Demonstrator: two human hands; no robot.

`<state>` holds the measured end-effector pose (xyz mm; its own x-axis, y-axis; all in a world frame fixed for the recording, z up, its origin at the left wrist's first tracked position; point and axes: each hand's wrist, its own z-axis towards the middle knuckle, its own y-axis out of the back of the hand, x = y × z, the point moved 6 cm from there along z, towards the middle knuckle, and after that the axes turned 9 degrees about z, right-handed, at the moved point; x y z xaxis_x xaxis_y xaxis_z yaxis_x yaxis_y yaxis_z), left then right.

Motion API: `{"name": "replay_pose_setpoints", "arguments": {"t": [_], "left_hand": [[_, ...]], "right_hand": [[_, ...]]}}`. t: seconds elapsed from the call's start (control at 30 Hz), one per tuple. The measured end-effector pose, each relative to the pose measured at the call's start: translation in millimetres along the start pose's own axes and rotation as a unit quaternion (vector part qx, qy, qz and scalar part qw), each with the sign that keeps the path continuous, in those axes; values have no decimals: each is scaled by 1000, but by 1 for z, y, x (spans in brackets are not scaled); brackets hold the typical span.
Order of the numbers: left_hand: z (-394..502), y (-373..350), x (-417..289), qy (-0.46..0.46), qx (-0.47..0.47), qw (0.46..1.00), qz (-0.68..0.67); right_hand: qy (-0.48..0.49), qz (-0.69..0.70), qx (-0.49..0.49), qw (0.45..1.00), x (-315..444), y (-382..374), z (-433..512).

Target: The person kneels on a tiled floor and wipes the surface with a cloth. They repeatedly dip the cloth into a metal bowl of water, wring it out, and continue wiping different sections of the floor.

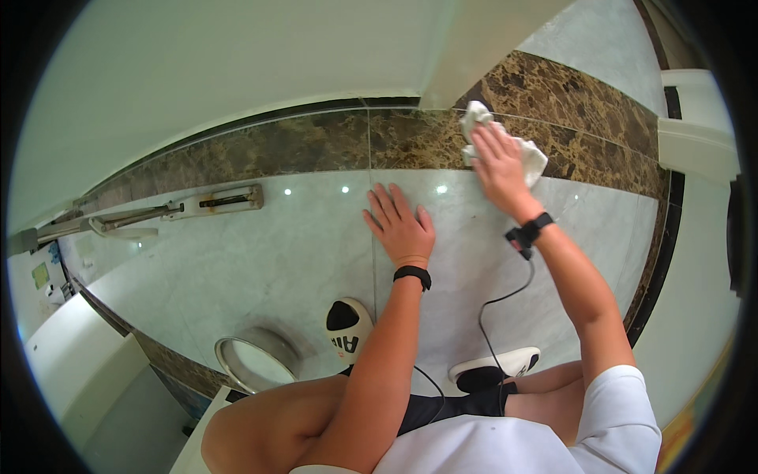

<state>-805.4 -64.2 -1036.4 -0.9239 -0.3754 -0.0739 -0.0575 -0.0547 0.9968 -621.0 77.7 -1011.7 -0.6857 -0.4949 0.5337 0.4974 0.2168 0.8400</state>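
Observation:
A crumpled white cloth (pixel 535 160) lies over the brown marble border strip (pixel 420 139) by the wall's corner. My right hand (pixel 500 166) presses down on it with the fingers extended, and parts of the cloth show on both sides of the hand. To the left, my left hand (pixel 402 228) rests palm down on the pale grey floor tile (pixel 296 255), fingers spread, holding nothing. Each wrist wears a black band; a device on the right band (pixel 529 233) trails a thin black cable (pixel 482 308) toward my lap.
A sponge mop (pixel 222 201) lies along the border at the left. Near my slippered foot (pixel 346 332) stands a round metal basin (pixel 254 355) that seems to hold water. The pale wall (pixel 266 53) rises ahead, and a white door frame (pixel 693 139) is at the right.

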Motion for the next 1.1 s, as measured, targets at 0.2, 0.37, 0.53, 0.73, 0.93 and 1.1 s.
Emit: {"name": "replay_pose_setpoints", "arguments": {"t": [0.2,0.37,0.53,0.73,0.93,1.1], "left_hand": [[0,-4,-1,-13,10,1000,6],[-1,-3,-1,-17,-13,1000,11],[-1,0,-4,-11,-16,1000,18],[-2,-2,-5,-12,-24,999,33],[-2,-4,-3,-13,-24,999,33],[-2,-4,-5,-21,-40,999,31]], "right_hand": [[226,92,9,970,112,-93,85],[116,17,2,993,22,-45,12],[-12,155,-45,987,-69,65,-33],[0,53,-88,995,-107,52,164],[113,86,-101,985,-43,-11,2],[-4,338,107,935,-88,66,-42]]}}
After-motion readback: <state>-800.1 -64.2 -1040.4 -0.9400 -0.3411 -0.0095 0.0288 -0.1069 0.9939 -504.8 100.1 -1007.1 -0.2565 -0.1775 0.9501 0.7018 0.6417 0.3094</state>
